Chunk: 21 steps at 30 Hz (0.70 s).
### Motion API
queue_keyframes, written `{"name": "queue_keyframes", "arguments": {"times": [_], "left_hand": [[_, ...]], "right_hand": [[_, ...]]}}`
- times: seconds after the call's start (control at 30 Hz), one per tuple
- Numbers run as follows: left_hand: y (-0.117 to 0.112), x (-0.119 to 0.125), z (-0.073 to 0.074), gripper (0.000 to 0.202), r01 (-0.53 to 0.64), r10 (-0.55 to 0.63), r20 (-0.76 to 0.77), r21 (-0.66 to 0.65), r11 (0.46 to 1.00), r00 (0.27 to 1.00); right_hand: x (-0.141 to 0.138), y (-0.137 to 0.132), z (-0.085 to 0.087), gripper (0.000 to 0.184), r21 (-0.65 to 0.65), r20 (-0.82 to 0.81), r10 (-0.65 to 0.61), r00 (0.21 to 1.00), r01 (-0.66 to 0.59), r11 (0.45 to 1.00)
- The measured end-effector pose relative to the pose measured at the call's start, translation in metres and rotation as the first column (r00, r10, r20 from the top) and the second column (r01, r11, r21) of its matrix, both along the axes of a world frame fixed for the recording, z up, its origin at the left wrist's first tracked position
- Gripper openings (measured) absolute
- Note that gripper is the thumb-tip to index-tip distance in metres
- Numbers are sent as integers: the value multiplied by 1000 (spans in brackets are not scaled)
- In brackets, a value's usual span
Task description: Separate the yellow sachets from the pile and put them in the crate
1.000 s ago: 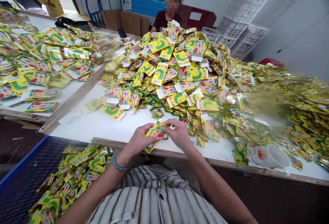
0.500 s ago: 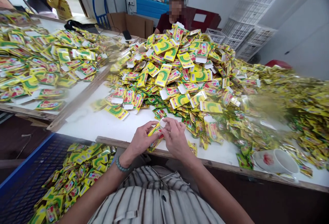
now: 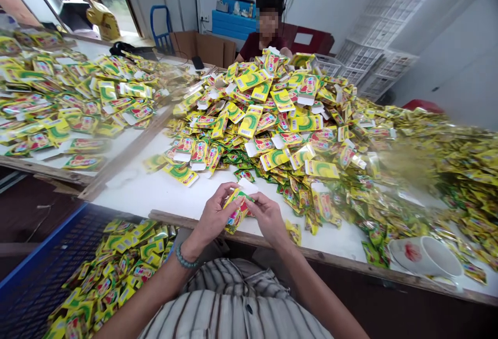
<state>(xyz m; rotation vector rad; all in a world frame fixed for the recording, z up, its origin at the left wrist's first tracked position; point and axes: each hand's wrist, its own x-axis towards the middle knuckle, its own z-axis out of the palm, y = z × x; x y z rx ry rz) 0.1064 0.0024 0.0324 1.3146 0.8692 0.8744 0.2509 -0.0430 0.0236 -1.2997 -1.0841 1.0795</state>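
Just above the table's front edge is a small yellow box (image 3: 237, 209) with red and green print. Its white flap (image 3: 248, 185) stands open at the far end. Around its left side, my left hand (image 3: 212, 215) is closed, thumb across the printed face. My right hand (image 3: 269, 218) pinches at the box's upper right, near the flap; whether a sachet is also between those fingers I cannot make out. Beyond my hands rises a heap of similar boxes (image 3: 249, 121), several with flaps open. Small green and yellow sachets (image 3: 295, 193) spread to its right.
A blue crate (image 3: 35, 266) of boxes sits low on the left. On the table's right edge stands a white mug (image 3: 424, 256) beside a large sachet pile (image 3: 447, 167). A wooden strip (image 3: 128, 144) divides the tabletop. Across the table is a person (image 3: 268, 27).
The right fingers have moved from over the flap down to the box's right side, leaving the white flap standing out. More of the printed face shows. The whole view has shifted slightly.
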Motion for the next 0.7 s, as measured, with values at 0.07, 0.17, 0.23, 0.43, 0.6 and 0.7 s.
{"name": "queue_keyframes", "arguments": {"times": [0.07,0.17,0.23,0.43,0.6,0.7], "left_hand": [[0,-1,0,35,2,-2,5,-8,1000,1000],[0,-2,1,37,-9,14,84,-61,998,996],[0,-2,2,42,-19,39,161,-119,993,986],[-2,-2,6,46,-55,80,152,-161,985,985],[-3,0,13,51,-60,79,110,-166,984,991],[-1,0,13,52,-41,55,100,-142,989,993]], "right_hand": [[1,1,3,28,11,6,-4,1000,4,1000],[4,3,12,38,59,70,-38,997,34,998],[5,3,19,30,119,205,-45,978,21,993],[6,1,33,14,118,236,-36,971,8,993],[10,5,32,18,-41,1,-58,998,58,997],[16,6,30,23,-104,-175,-17,984,-1,995]]}}
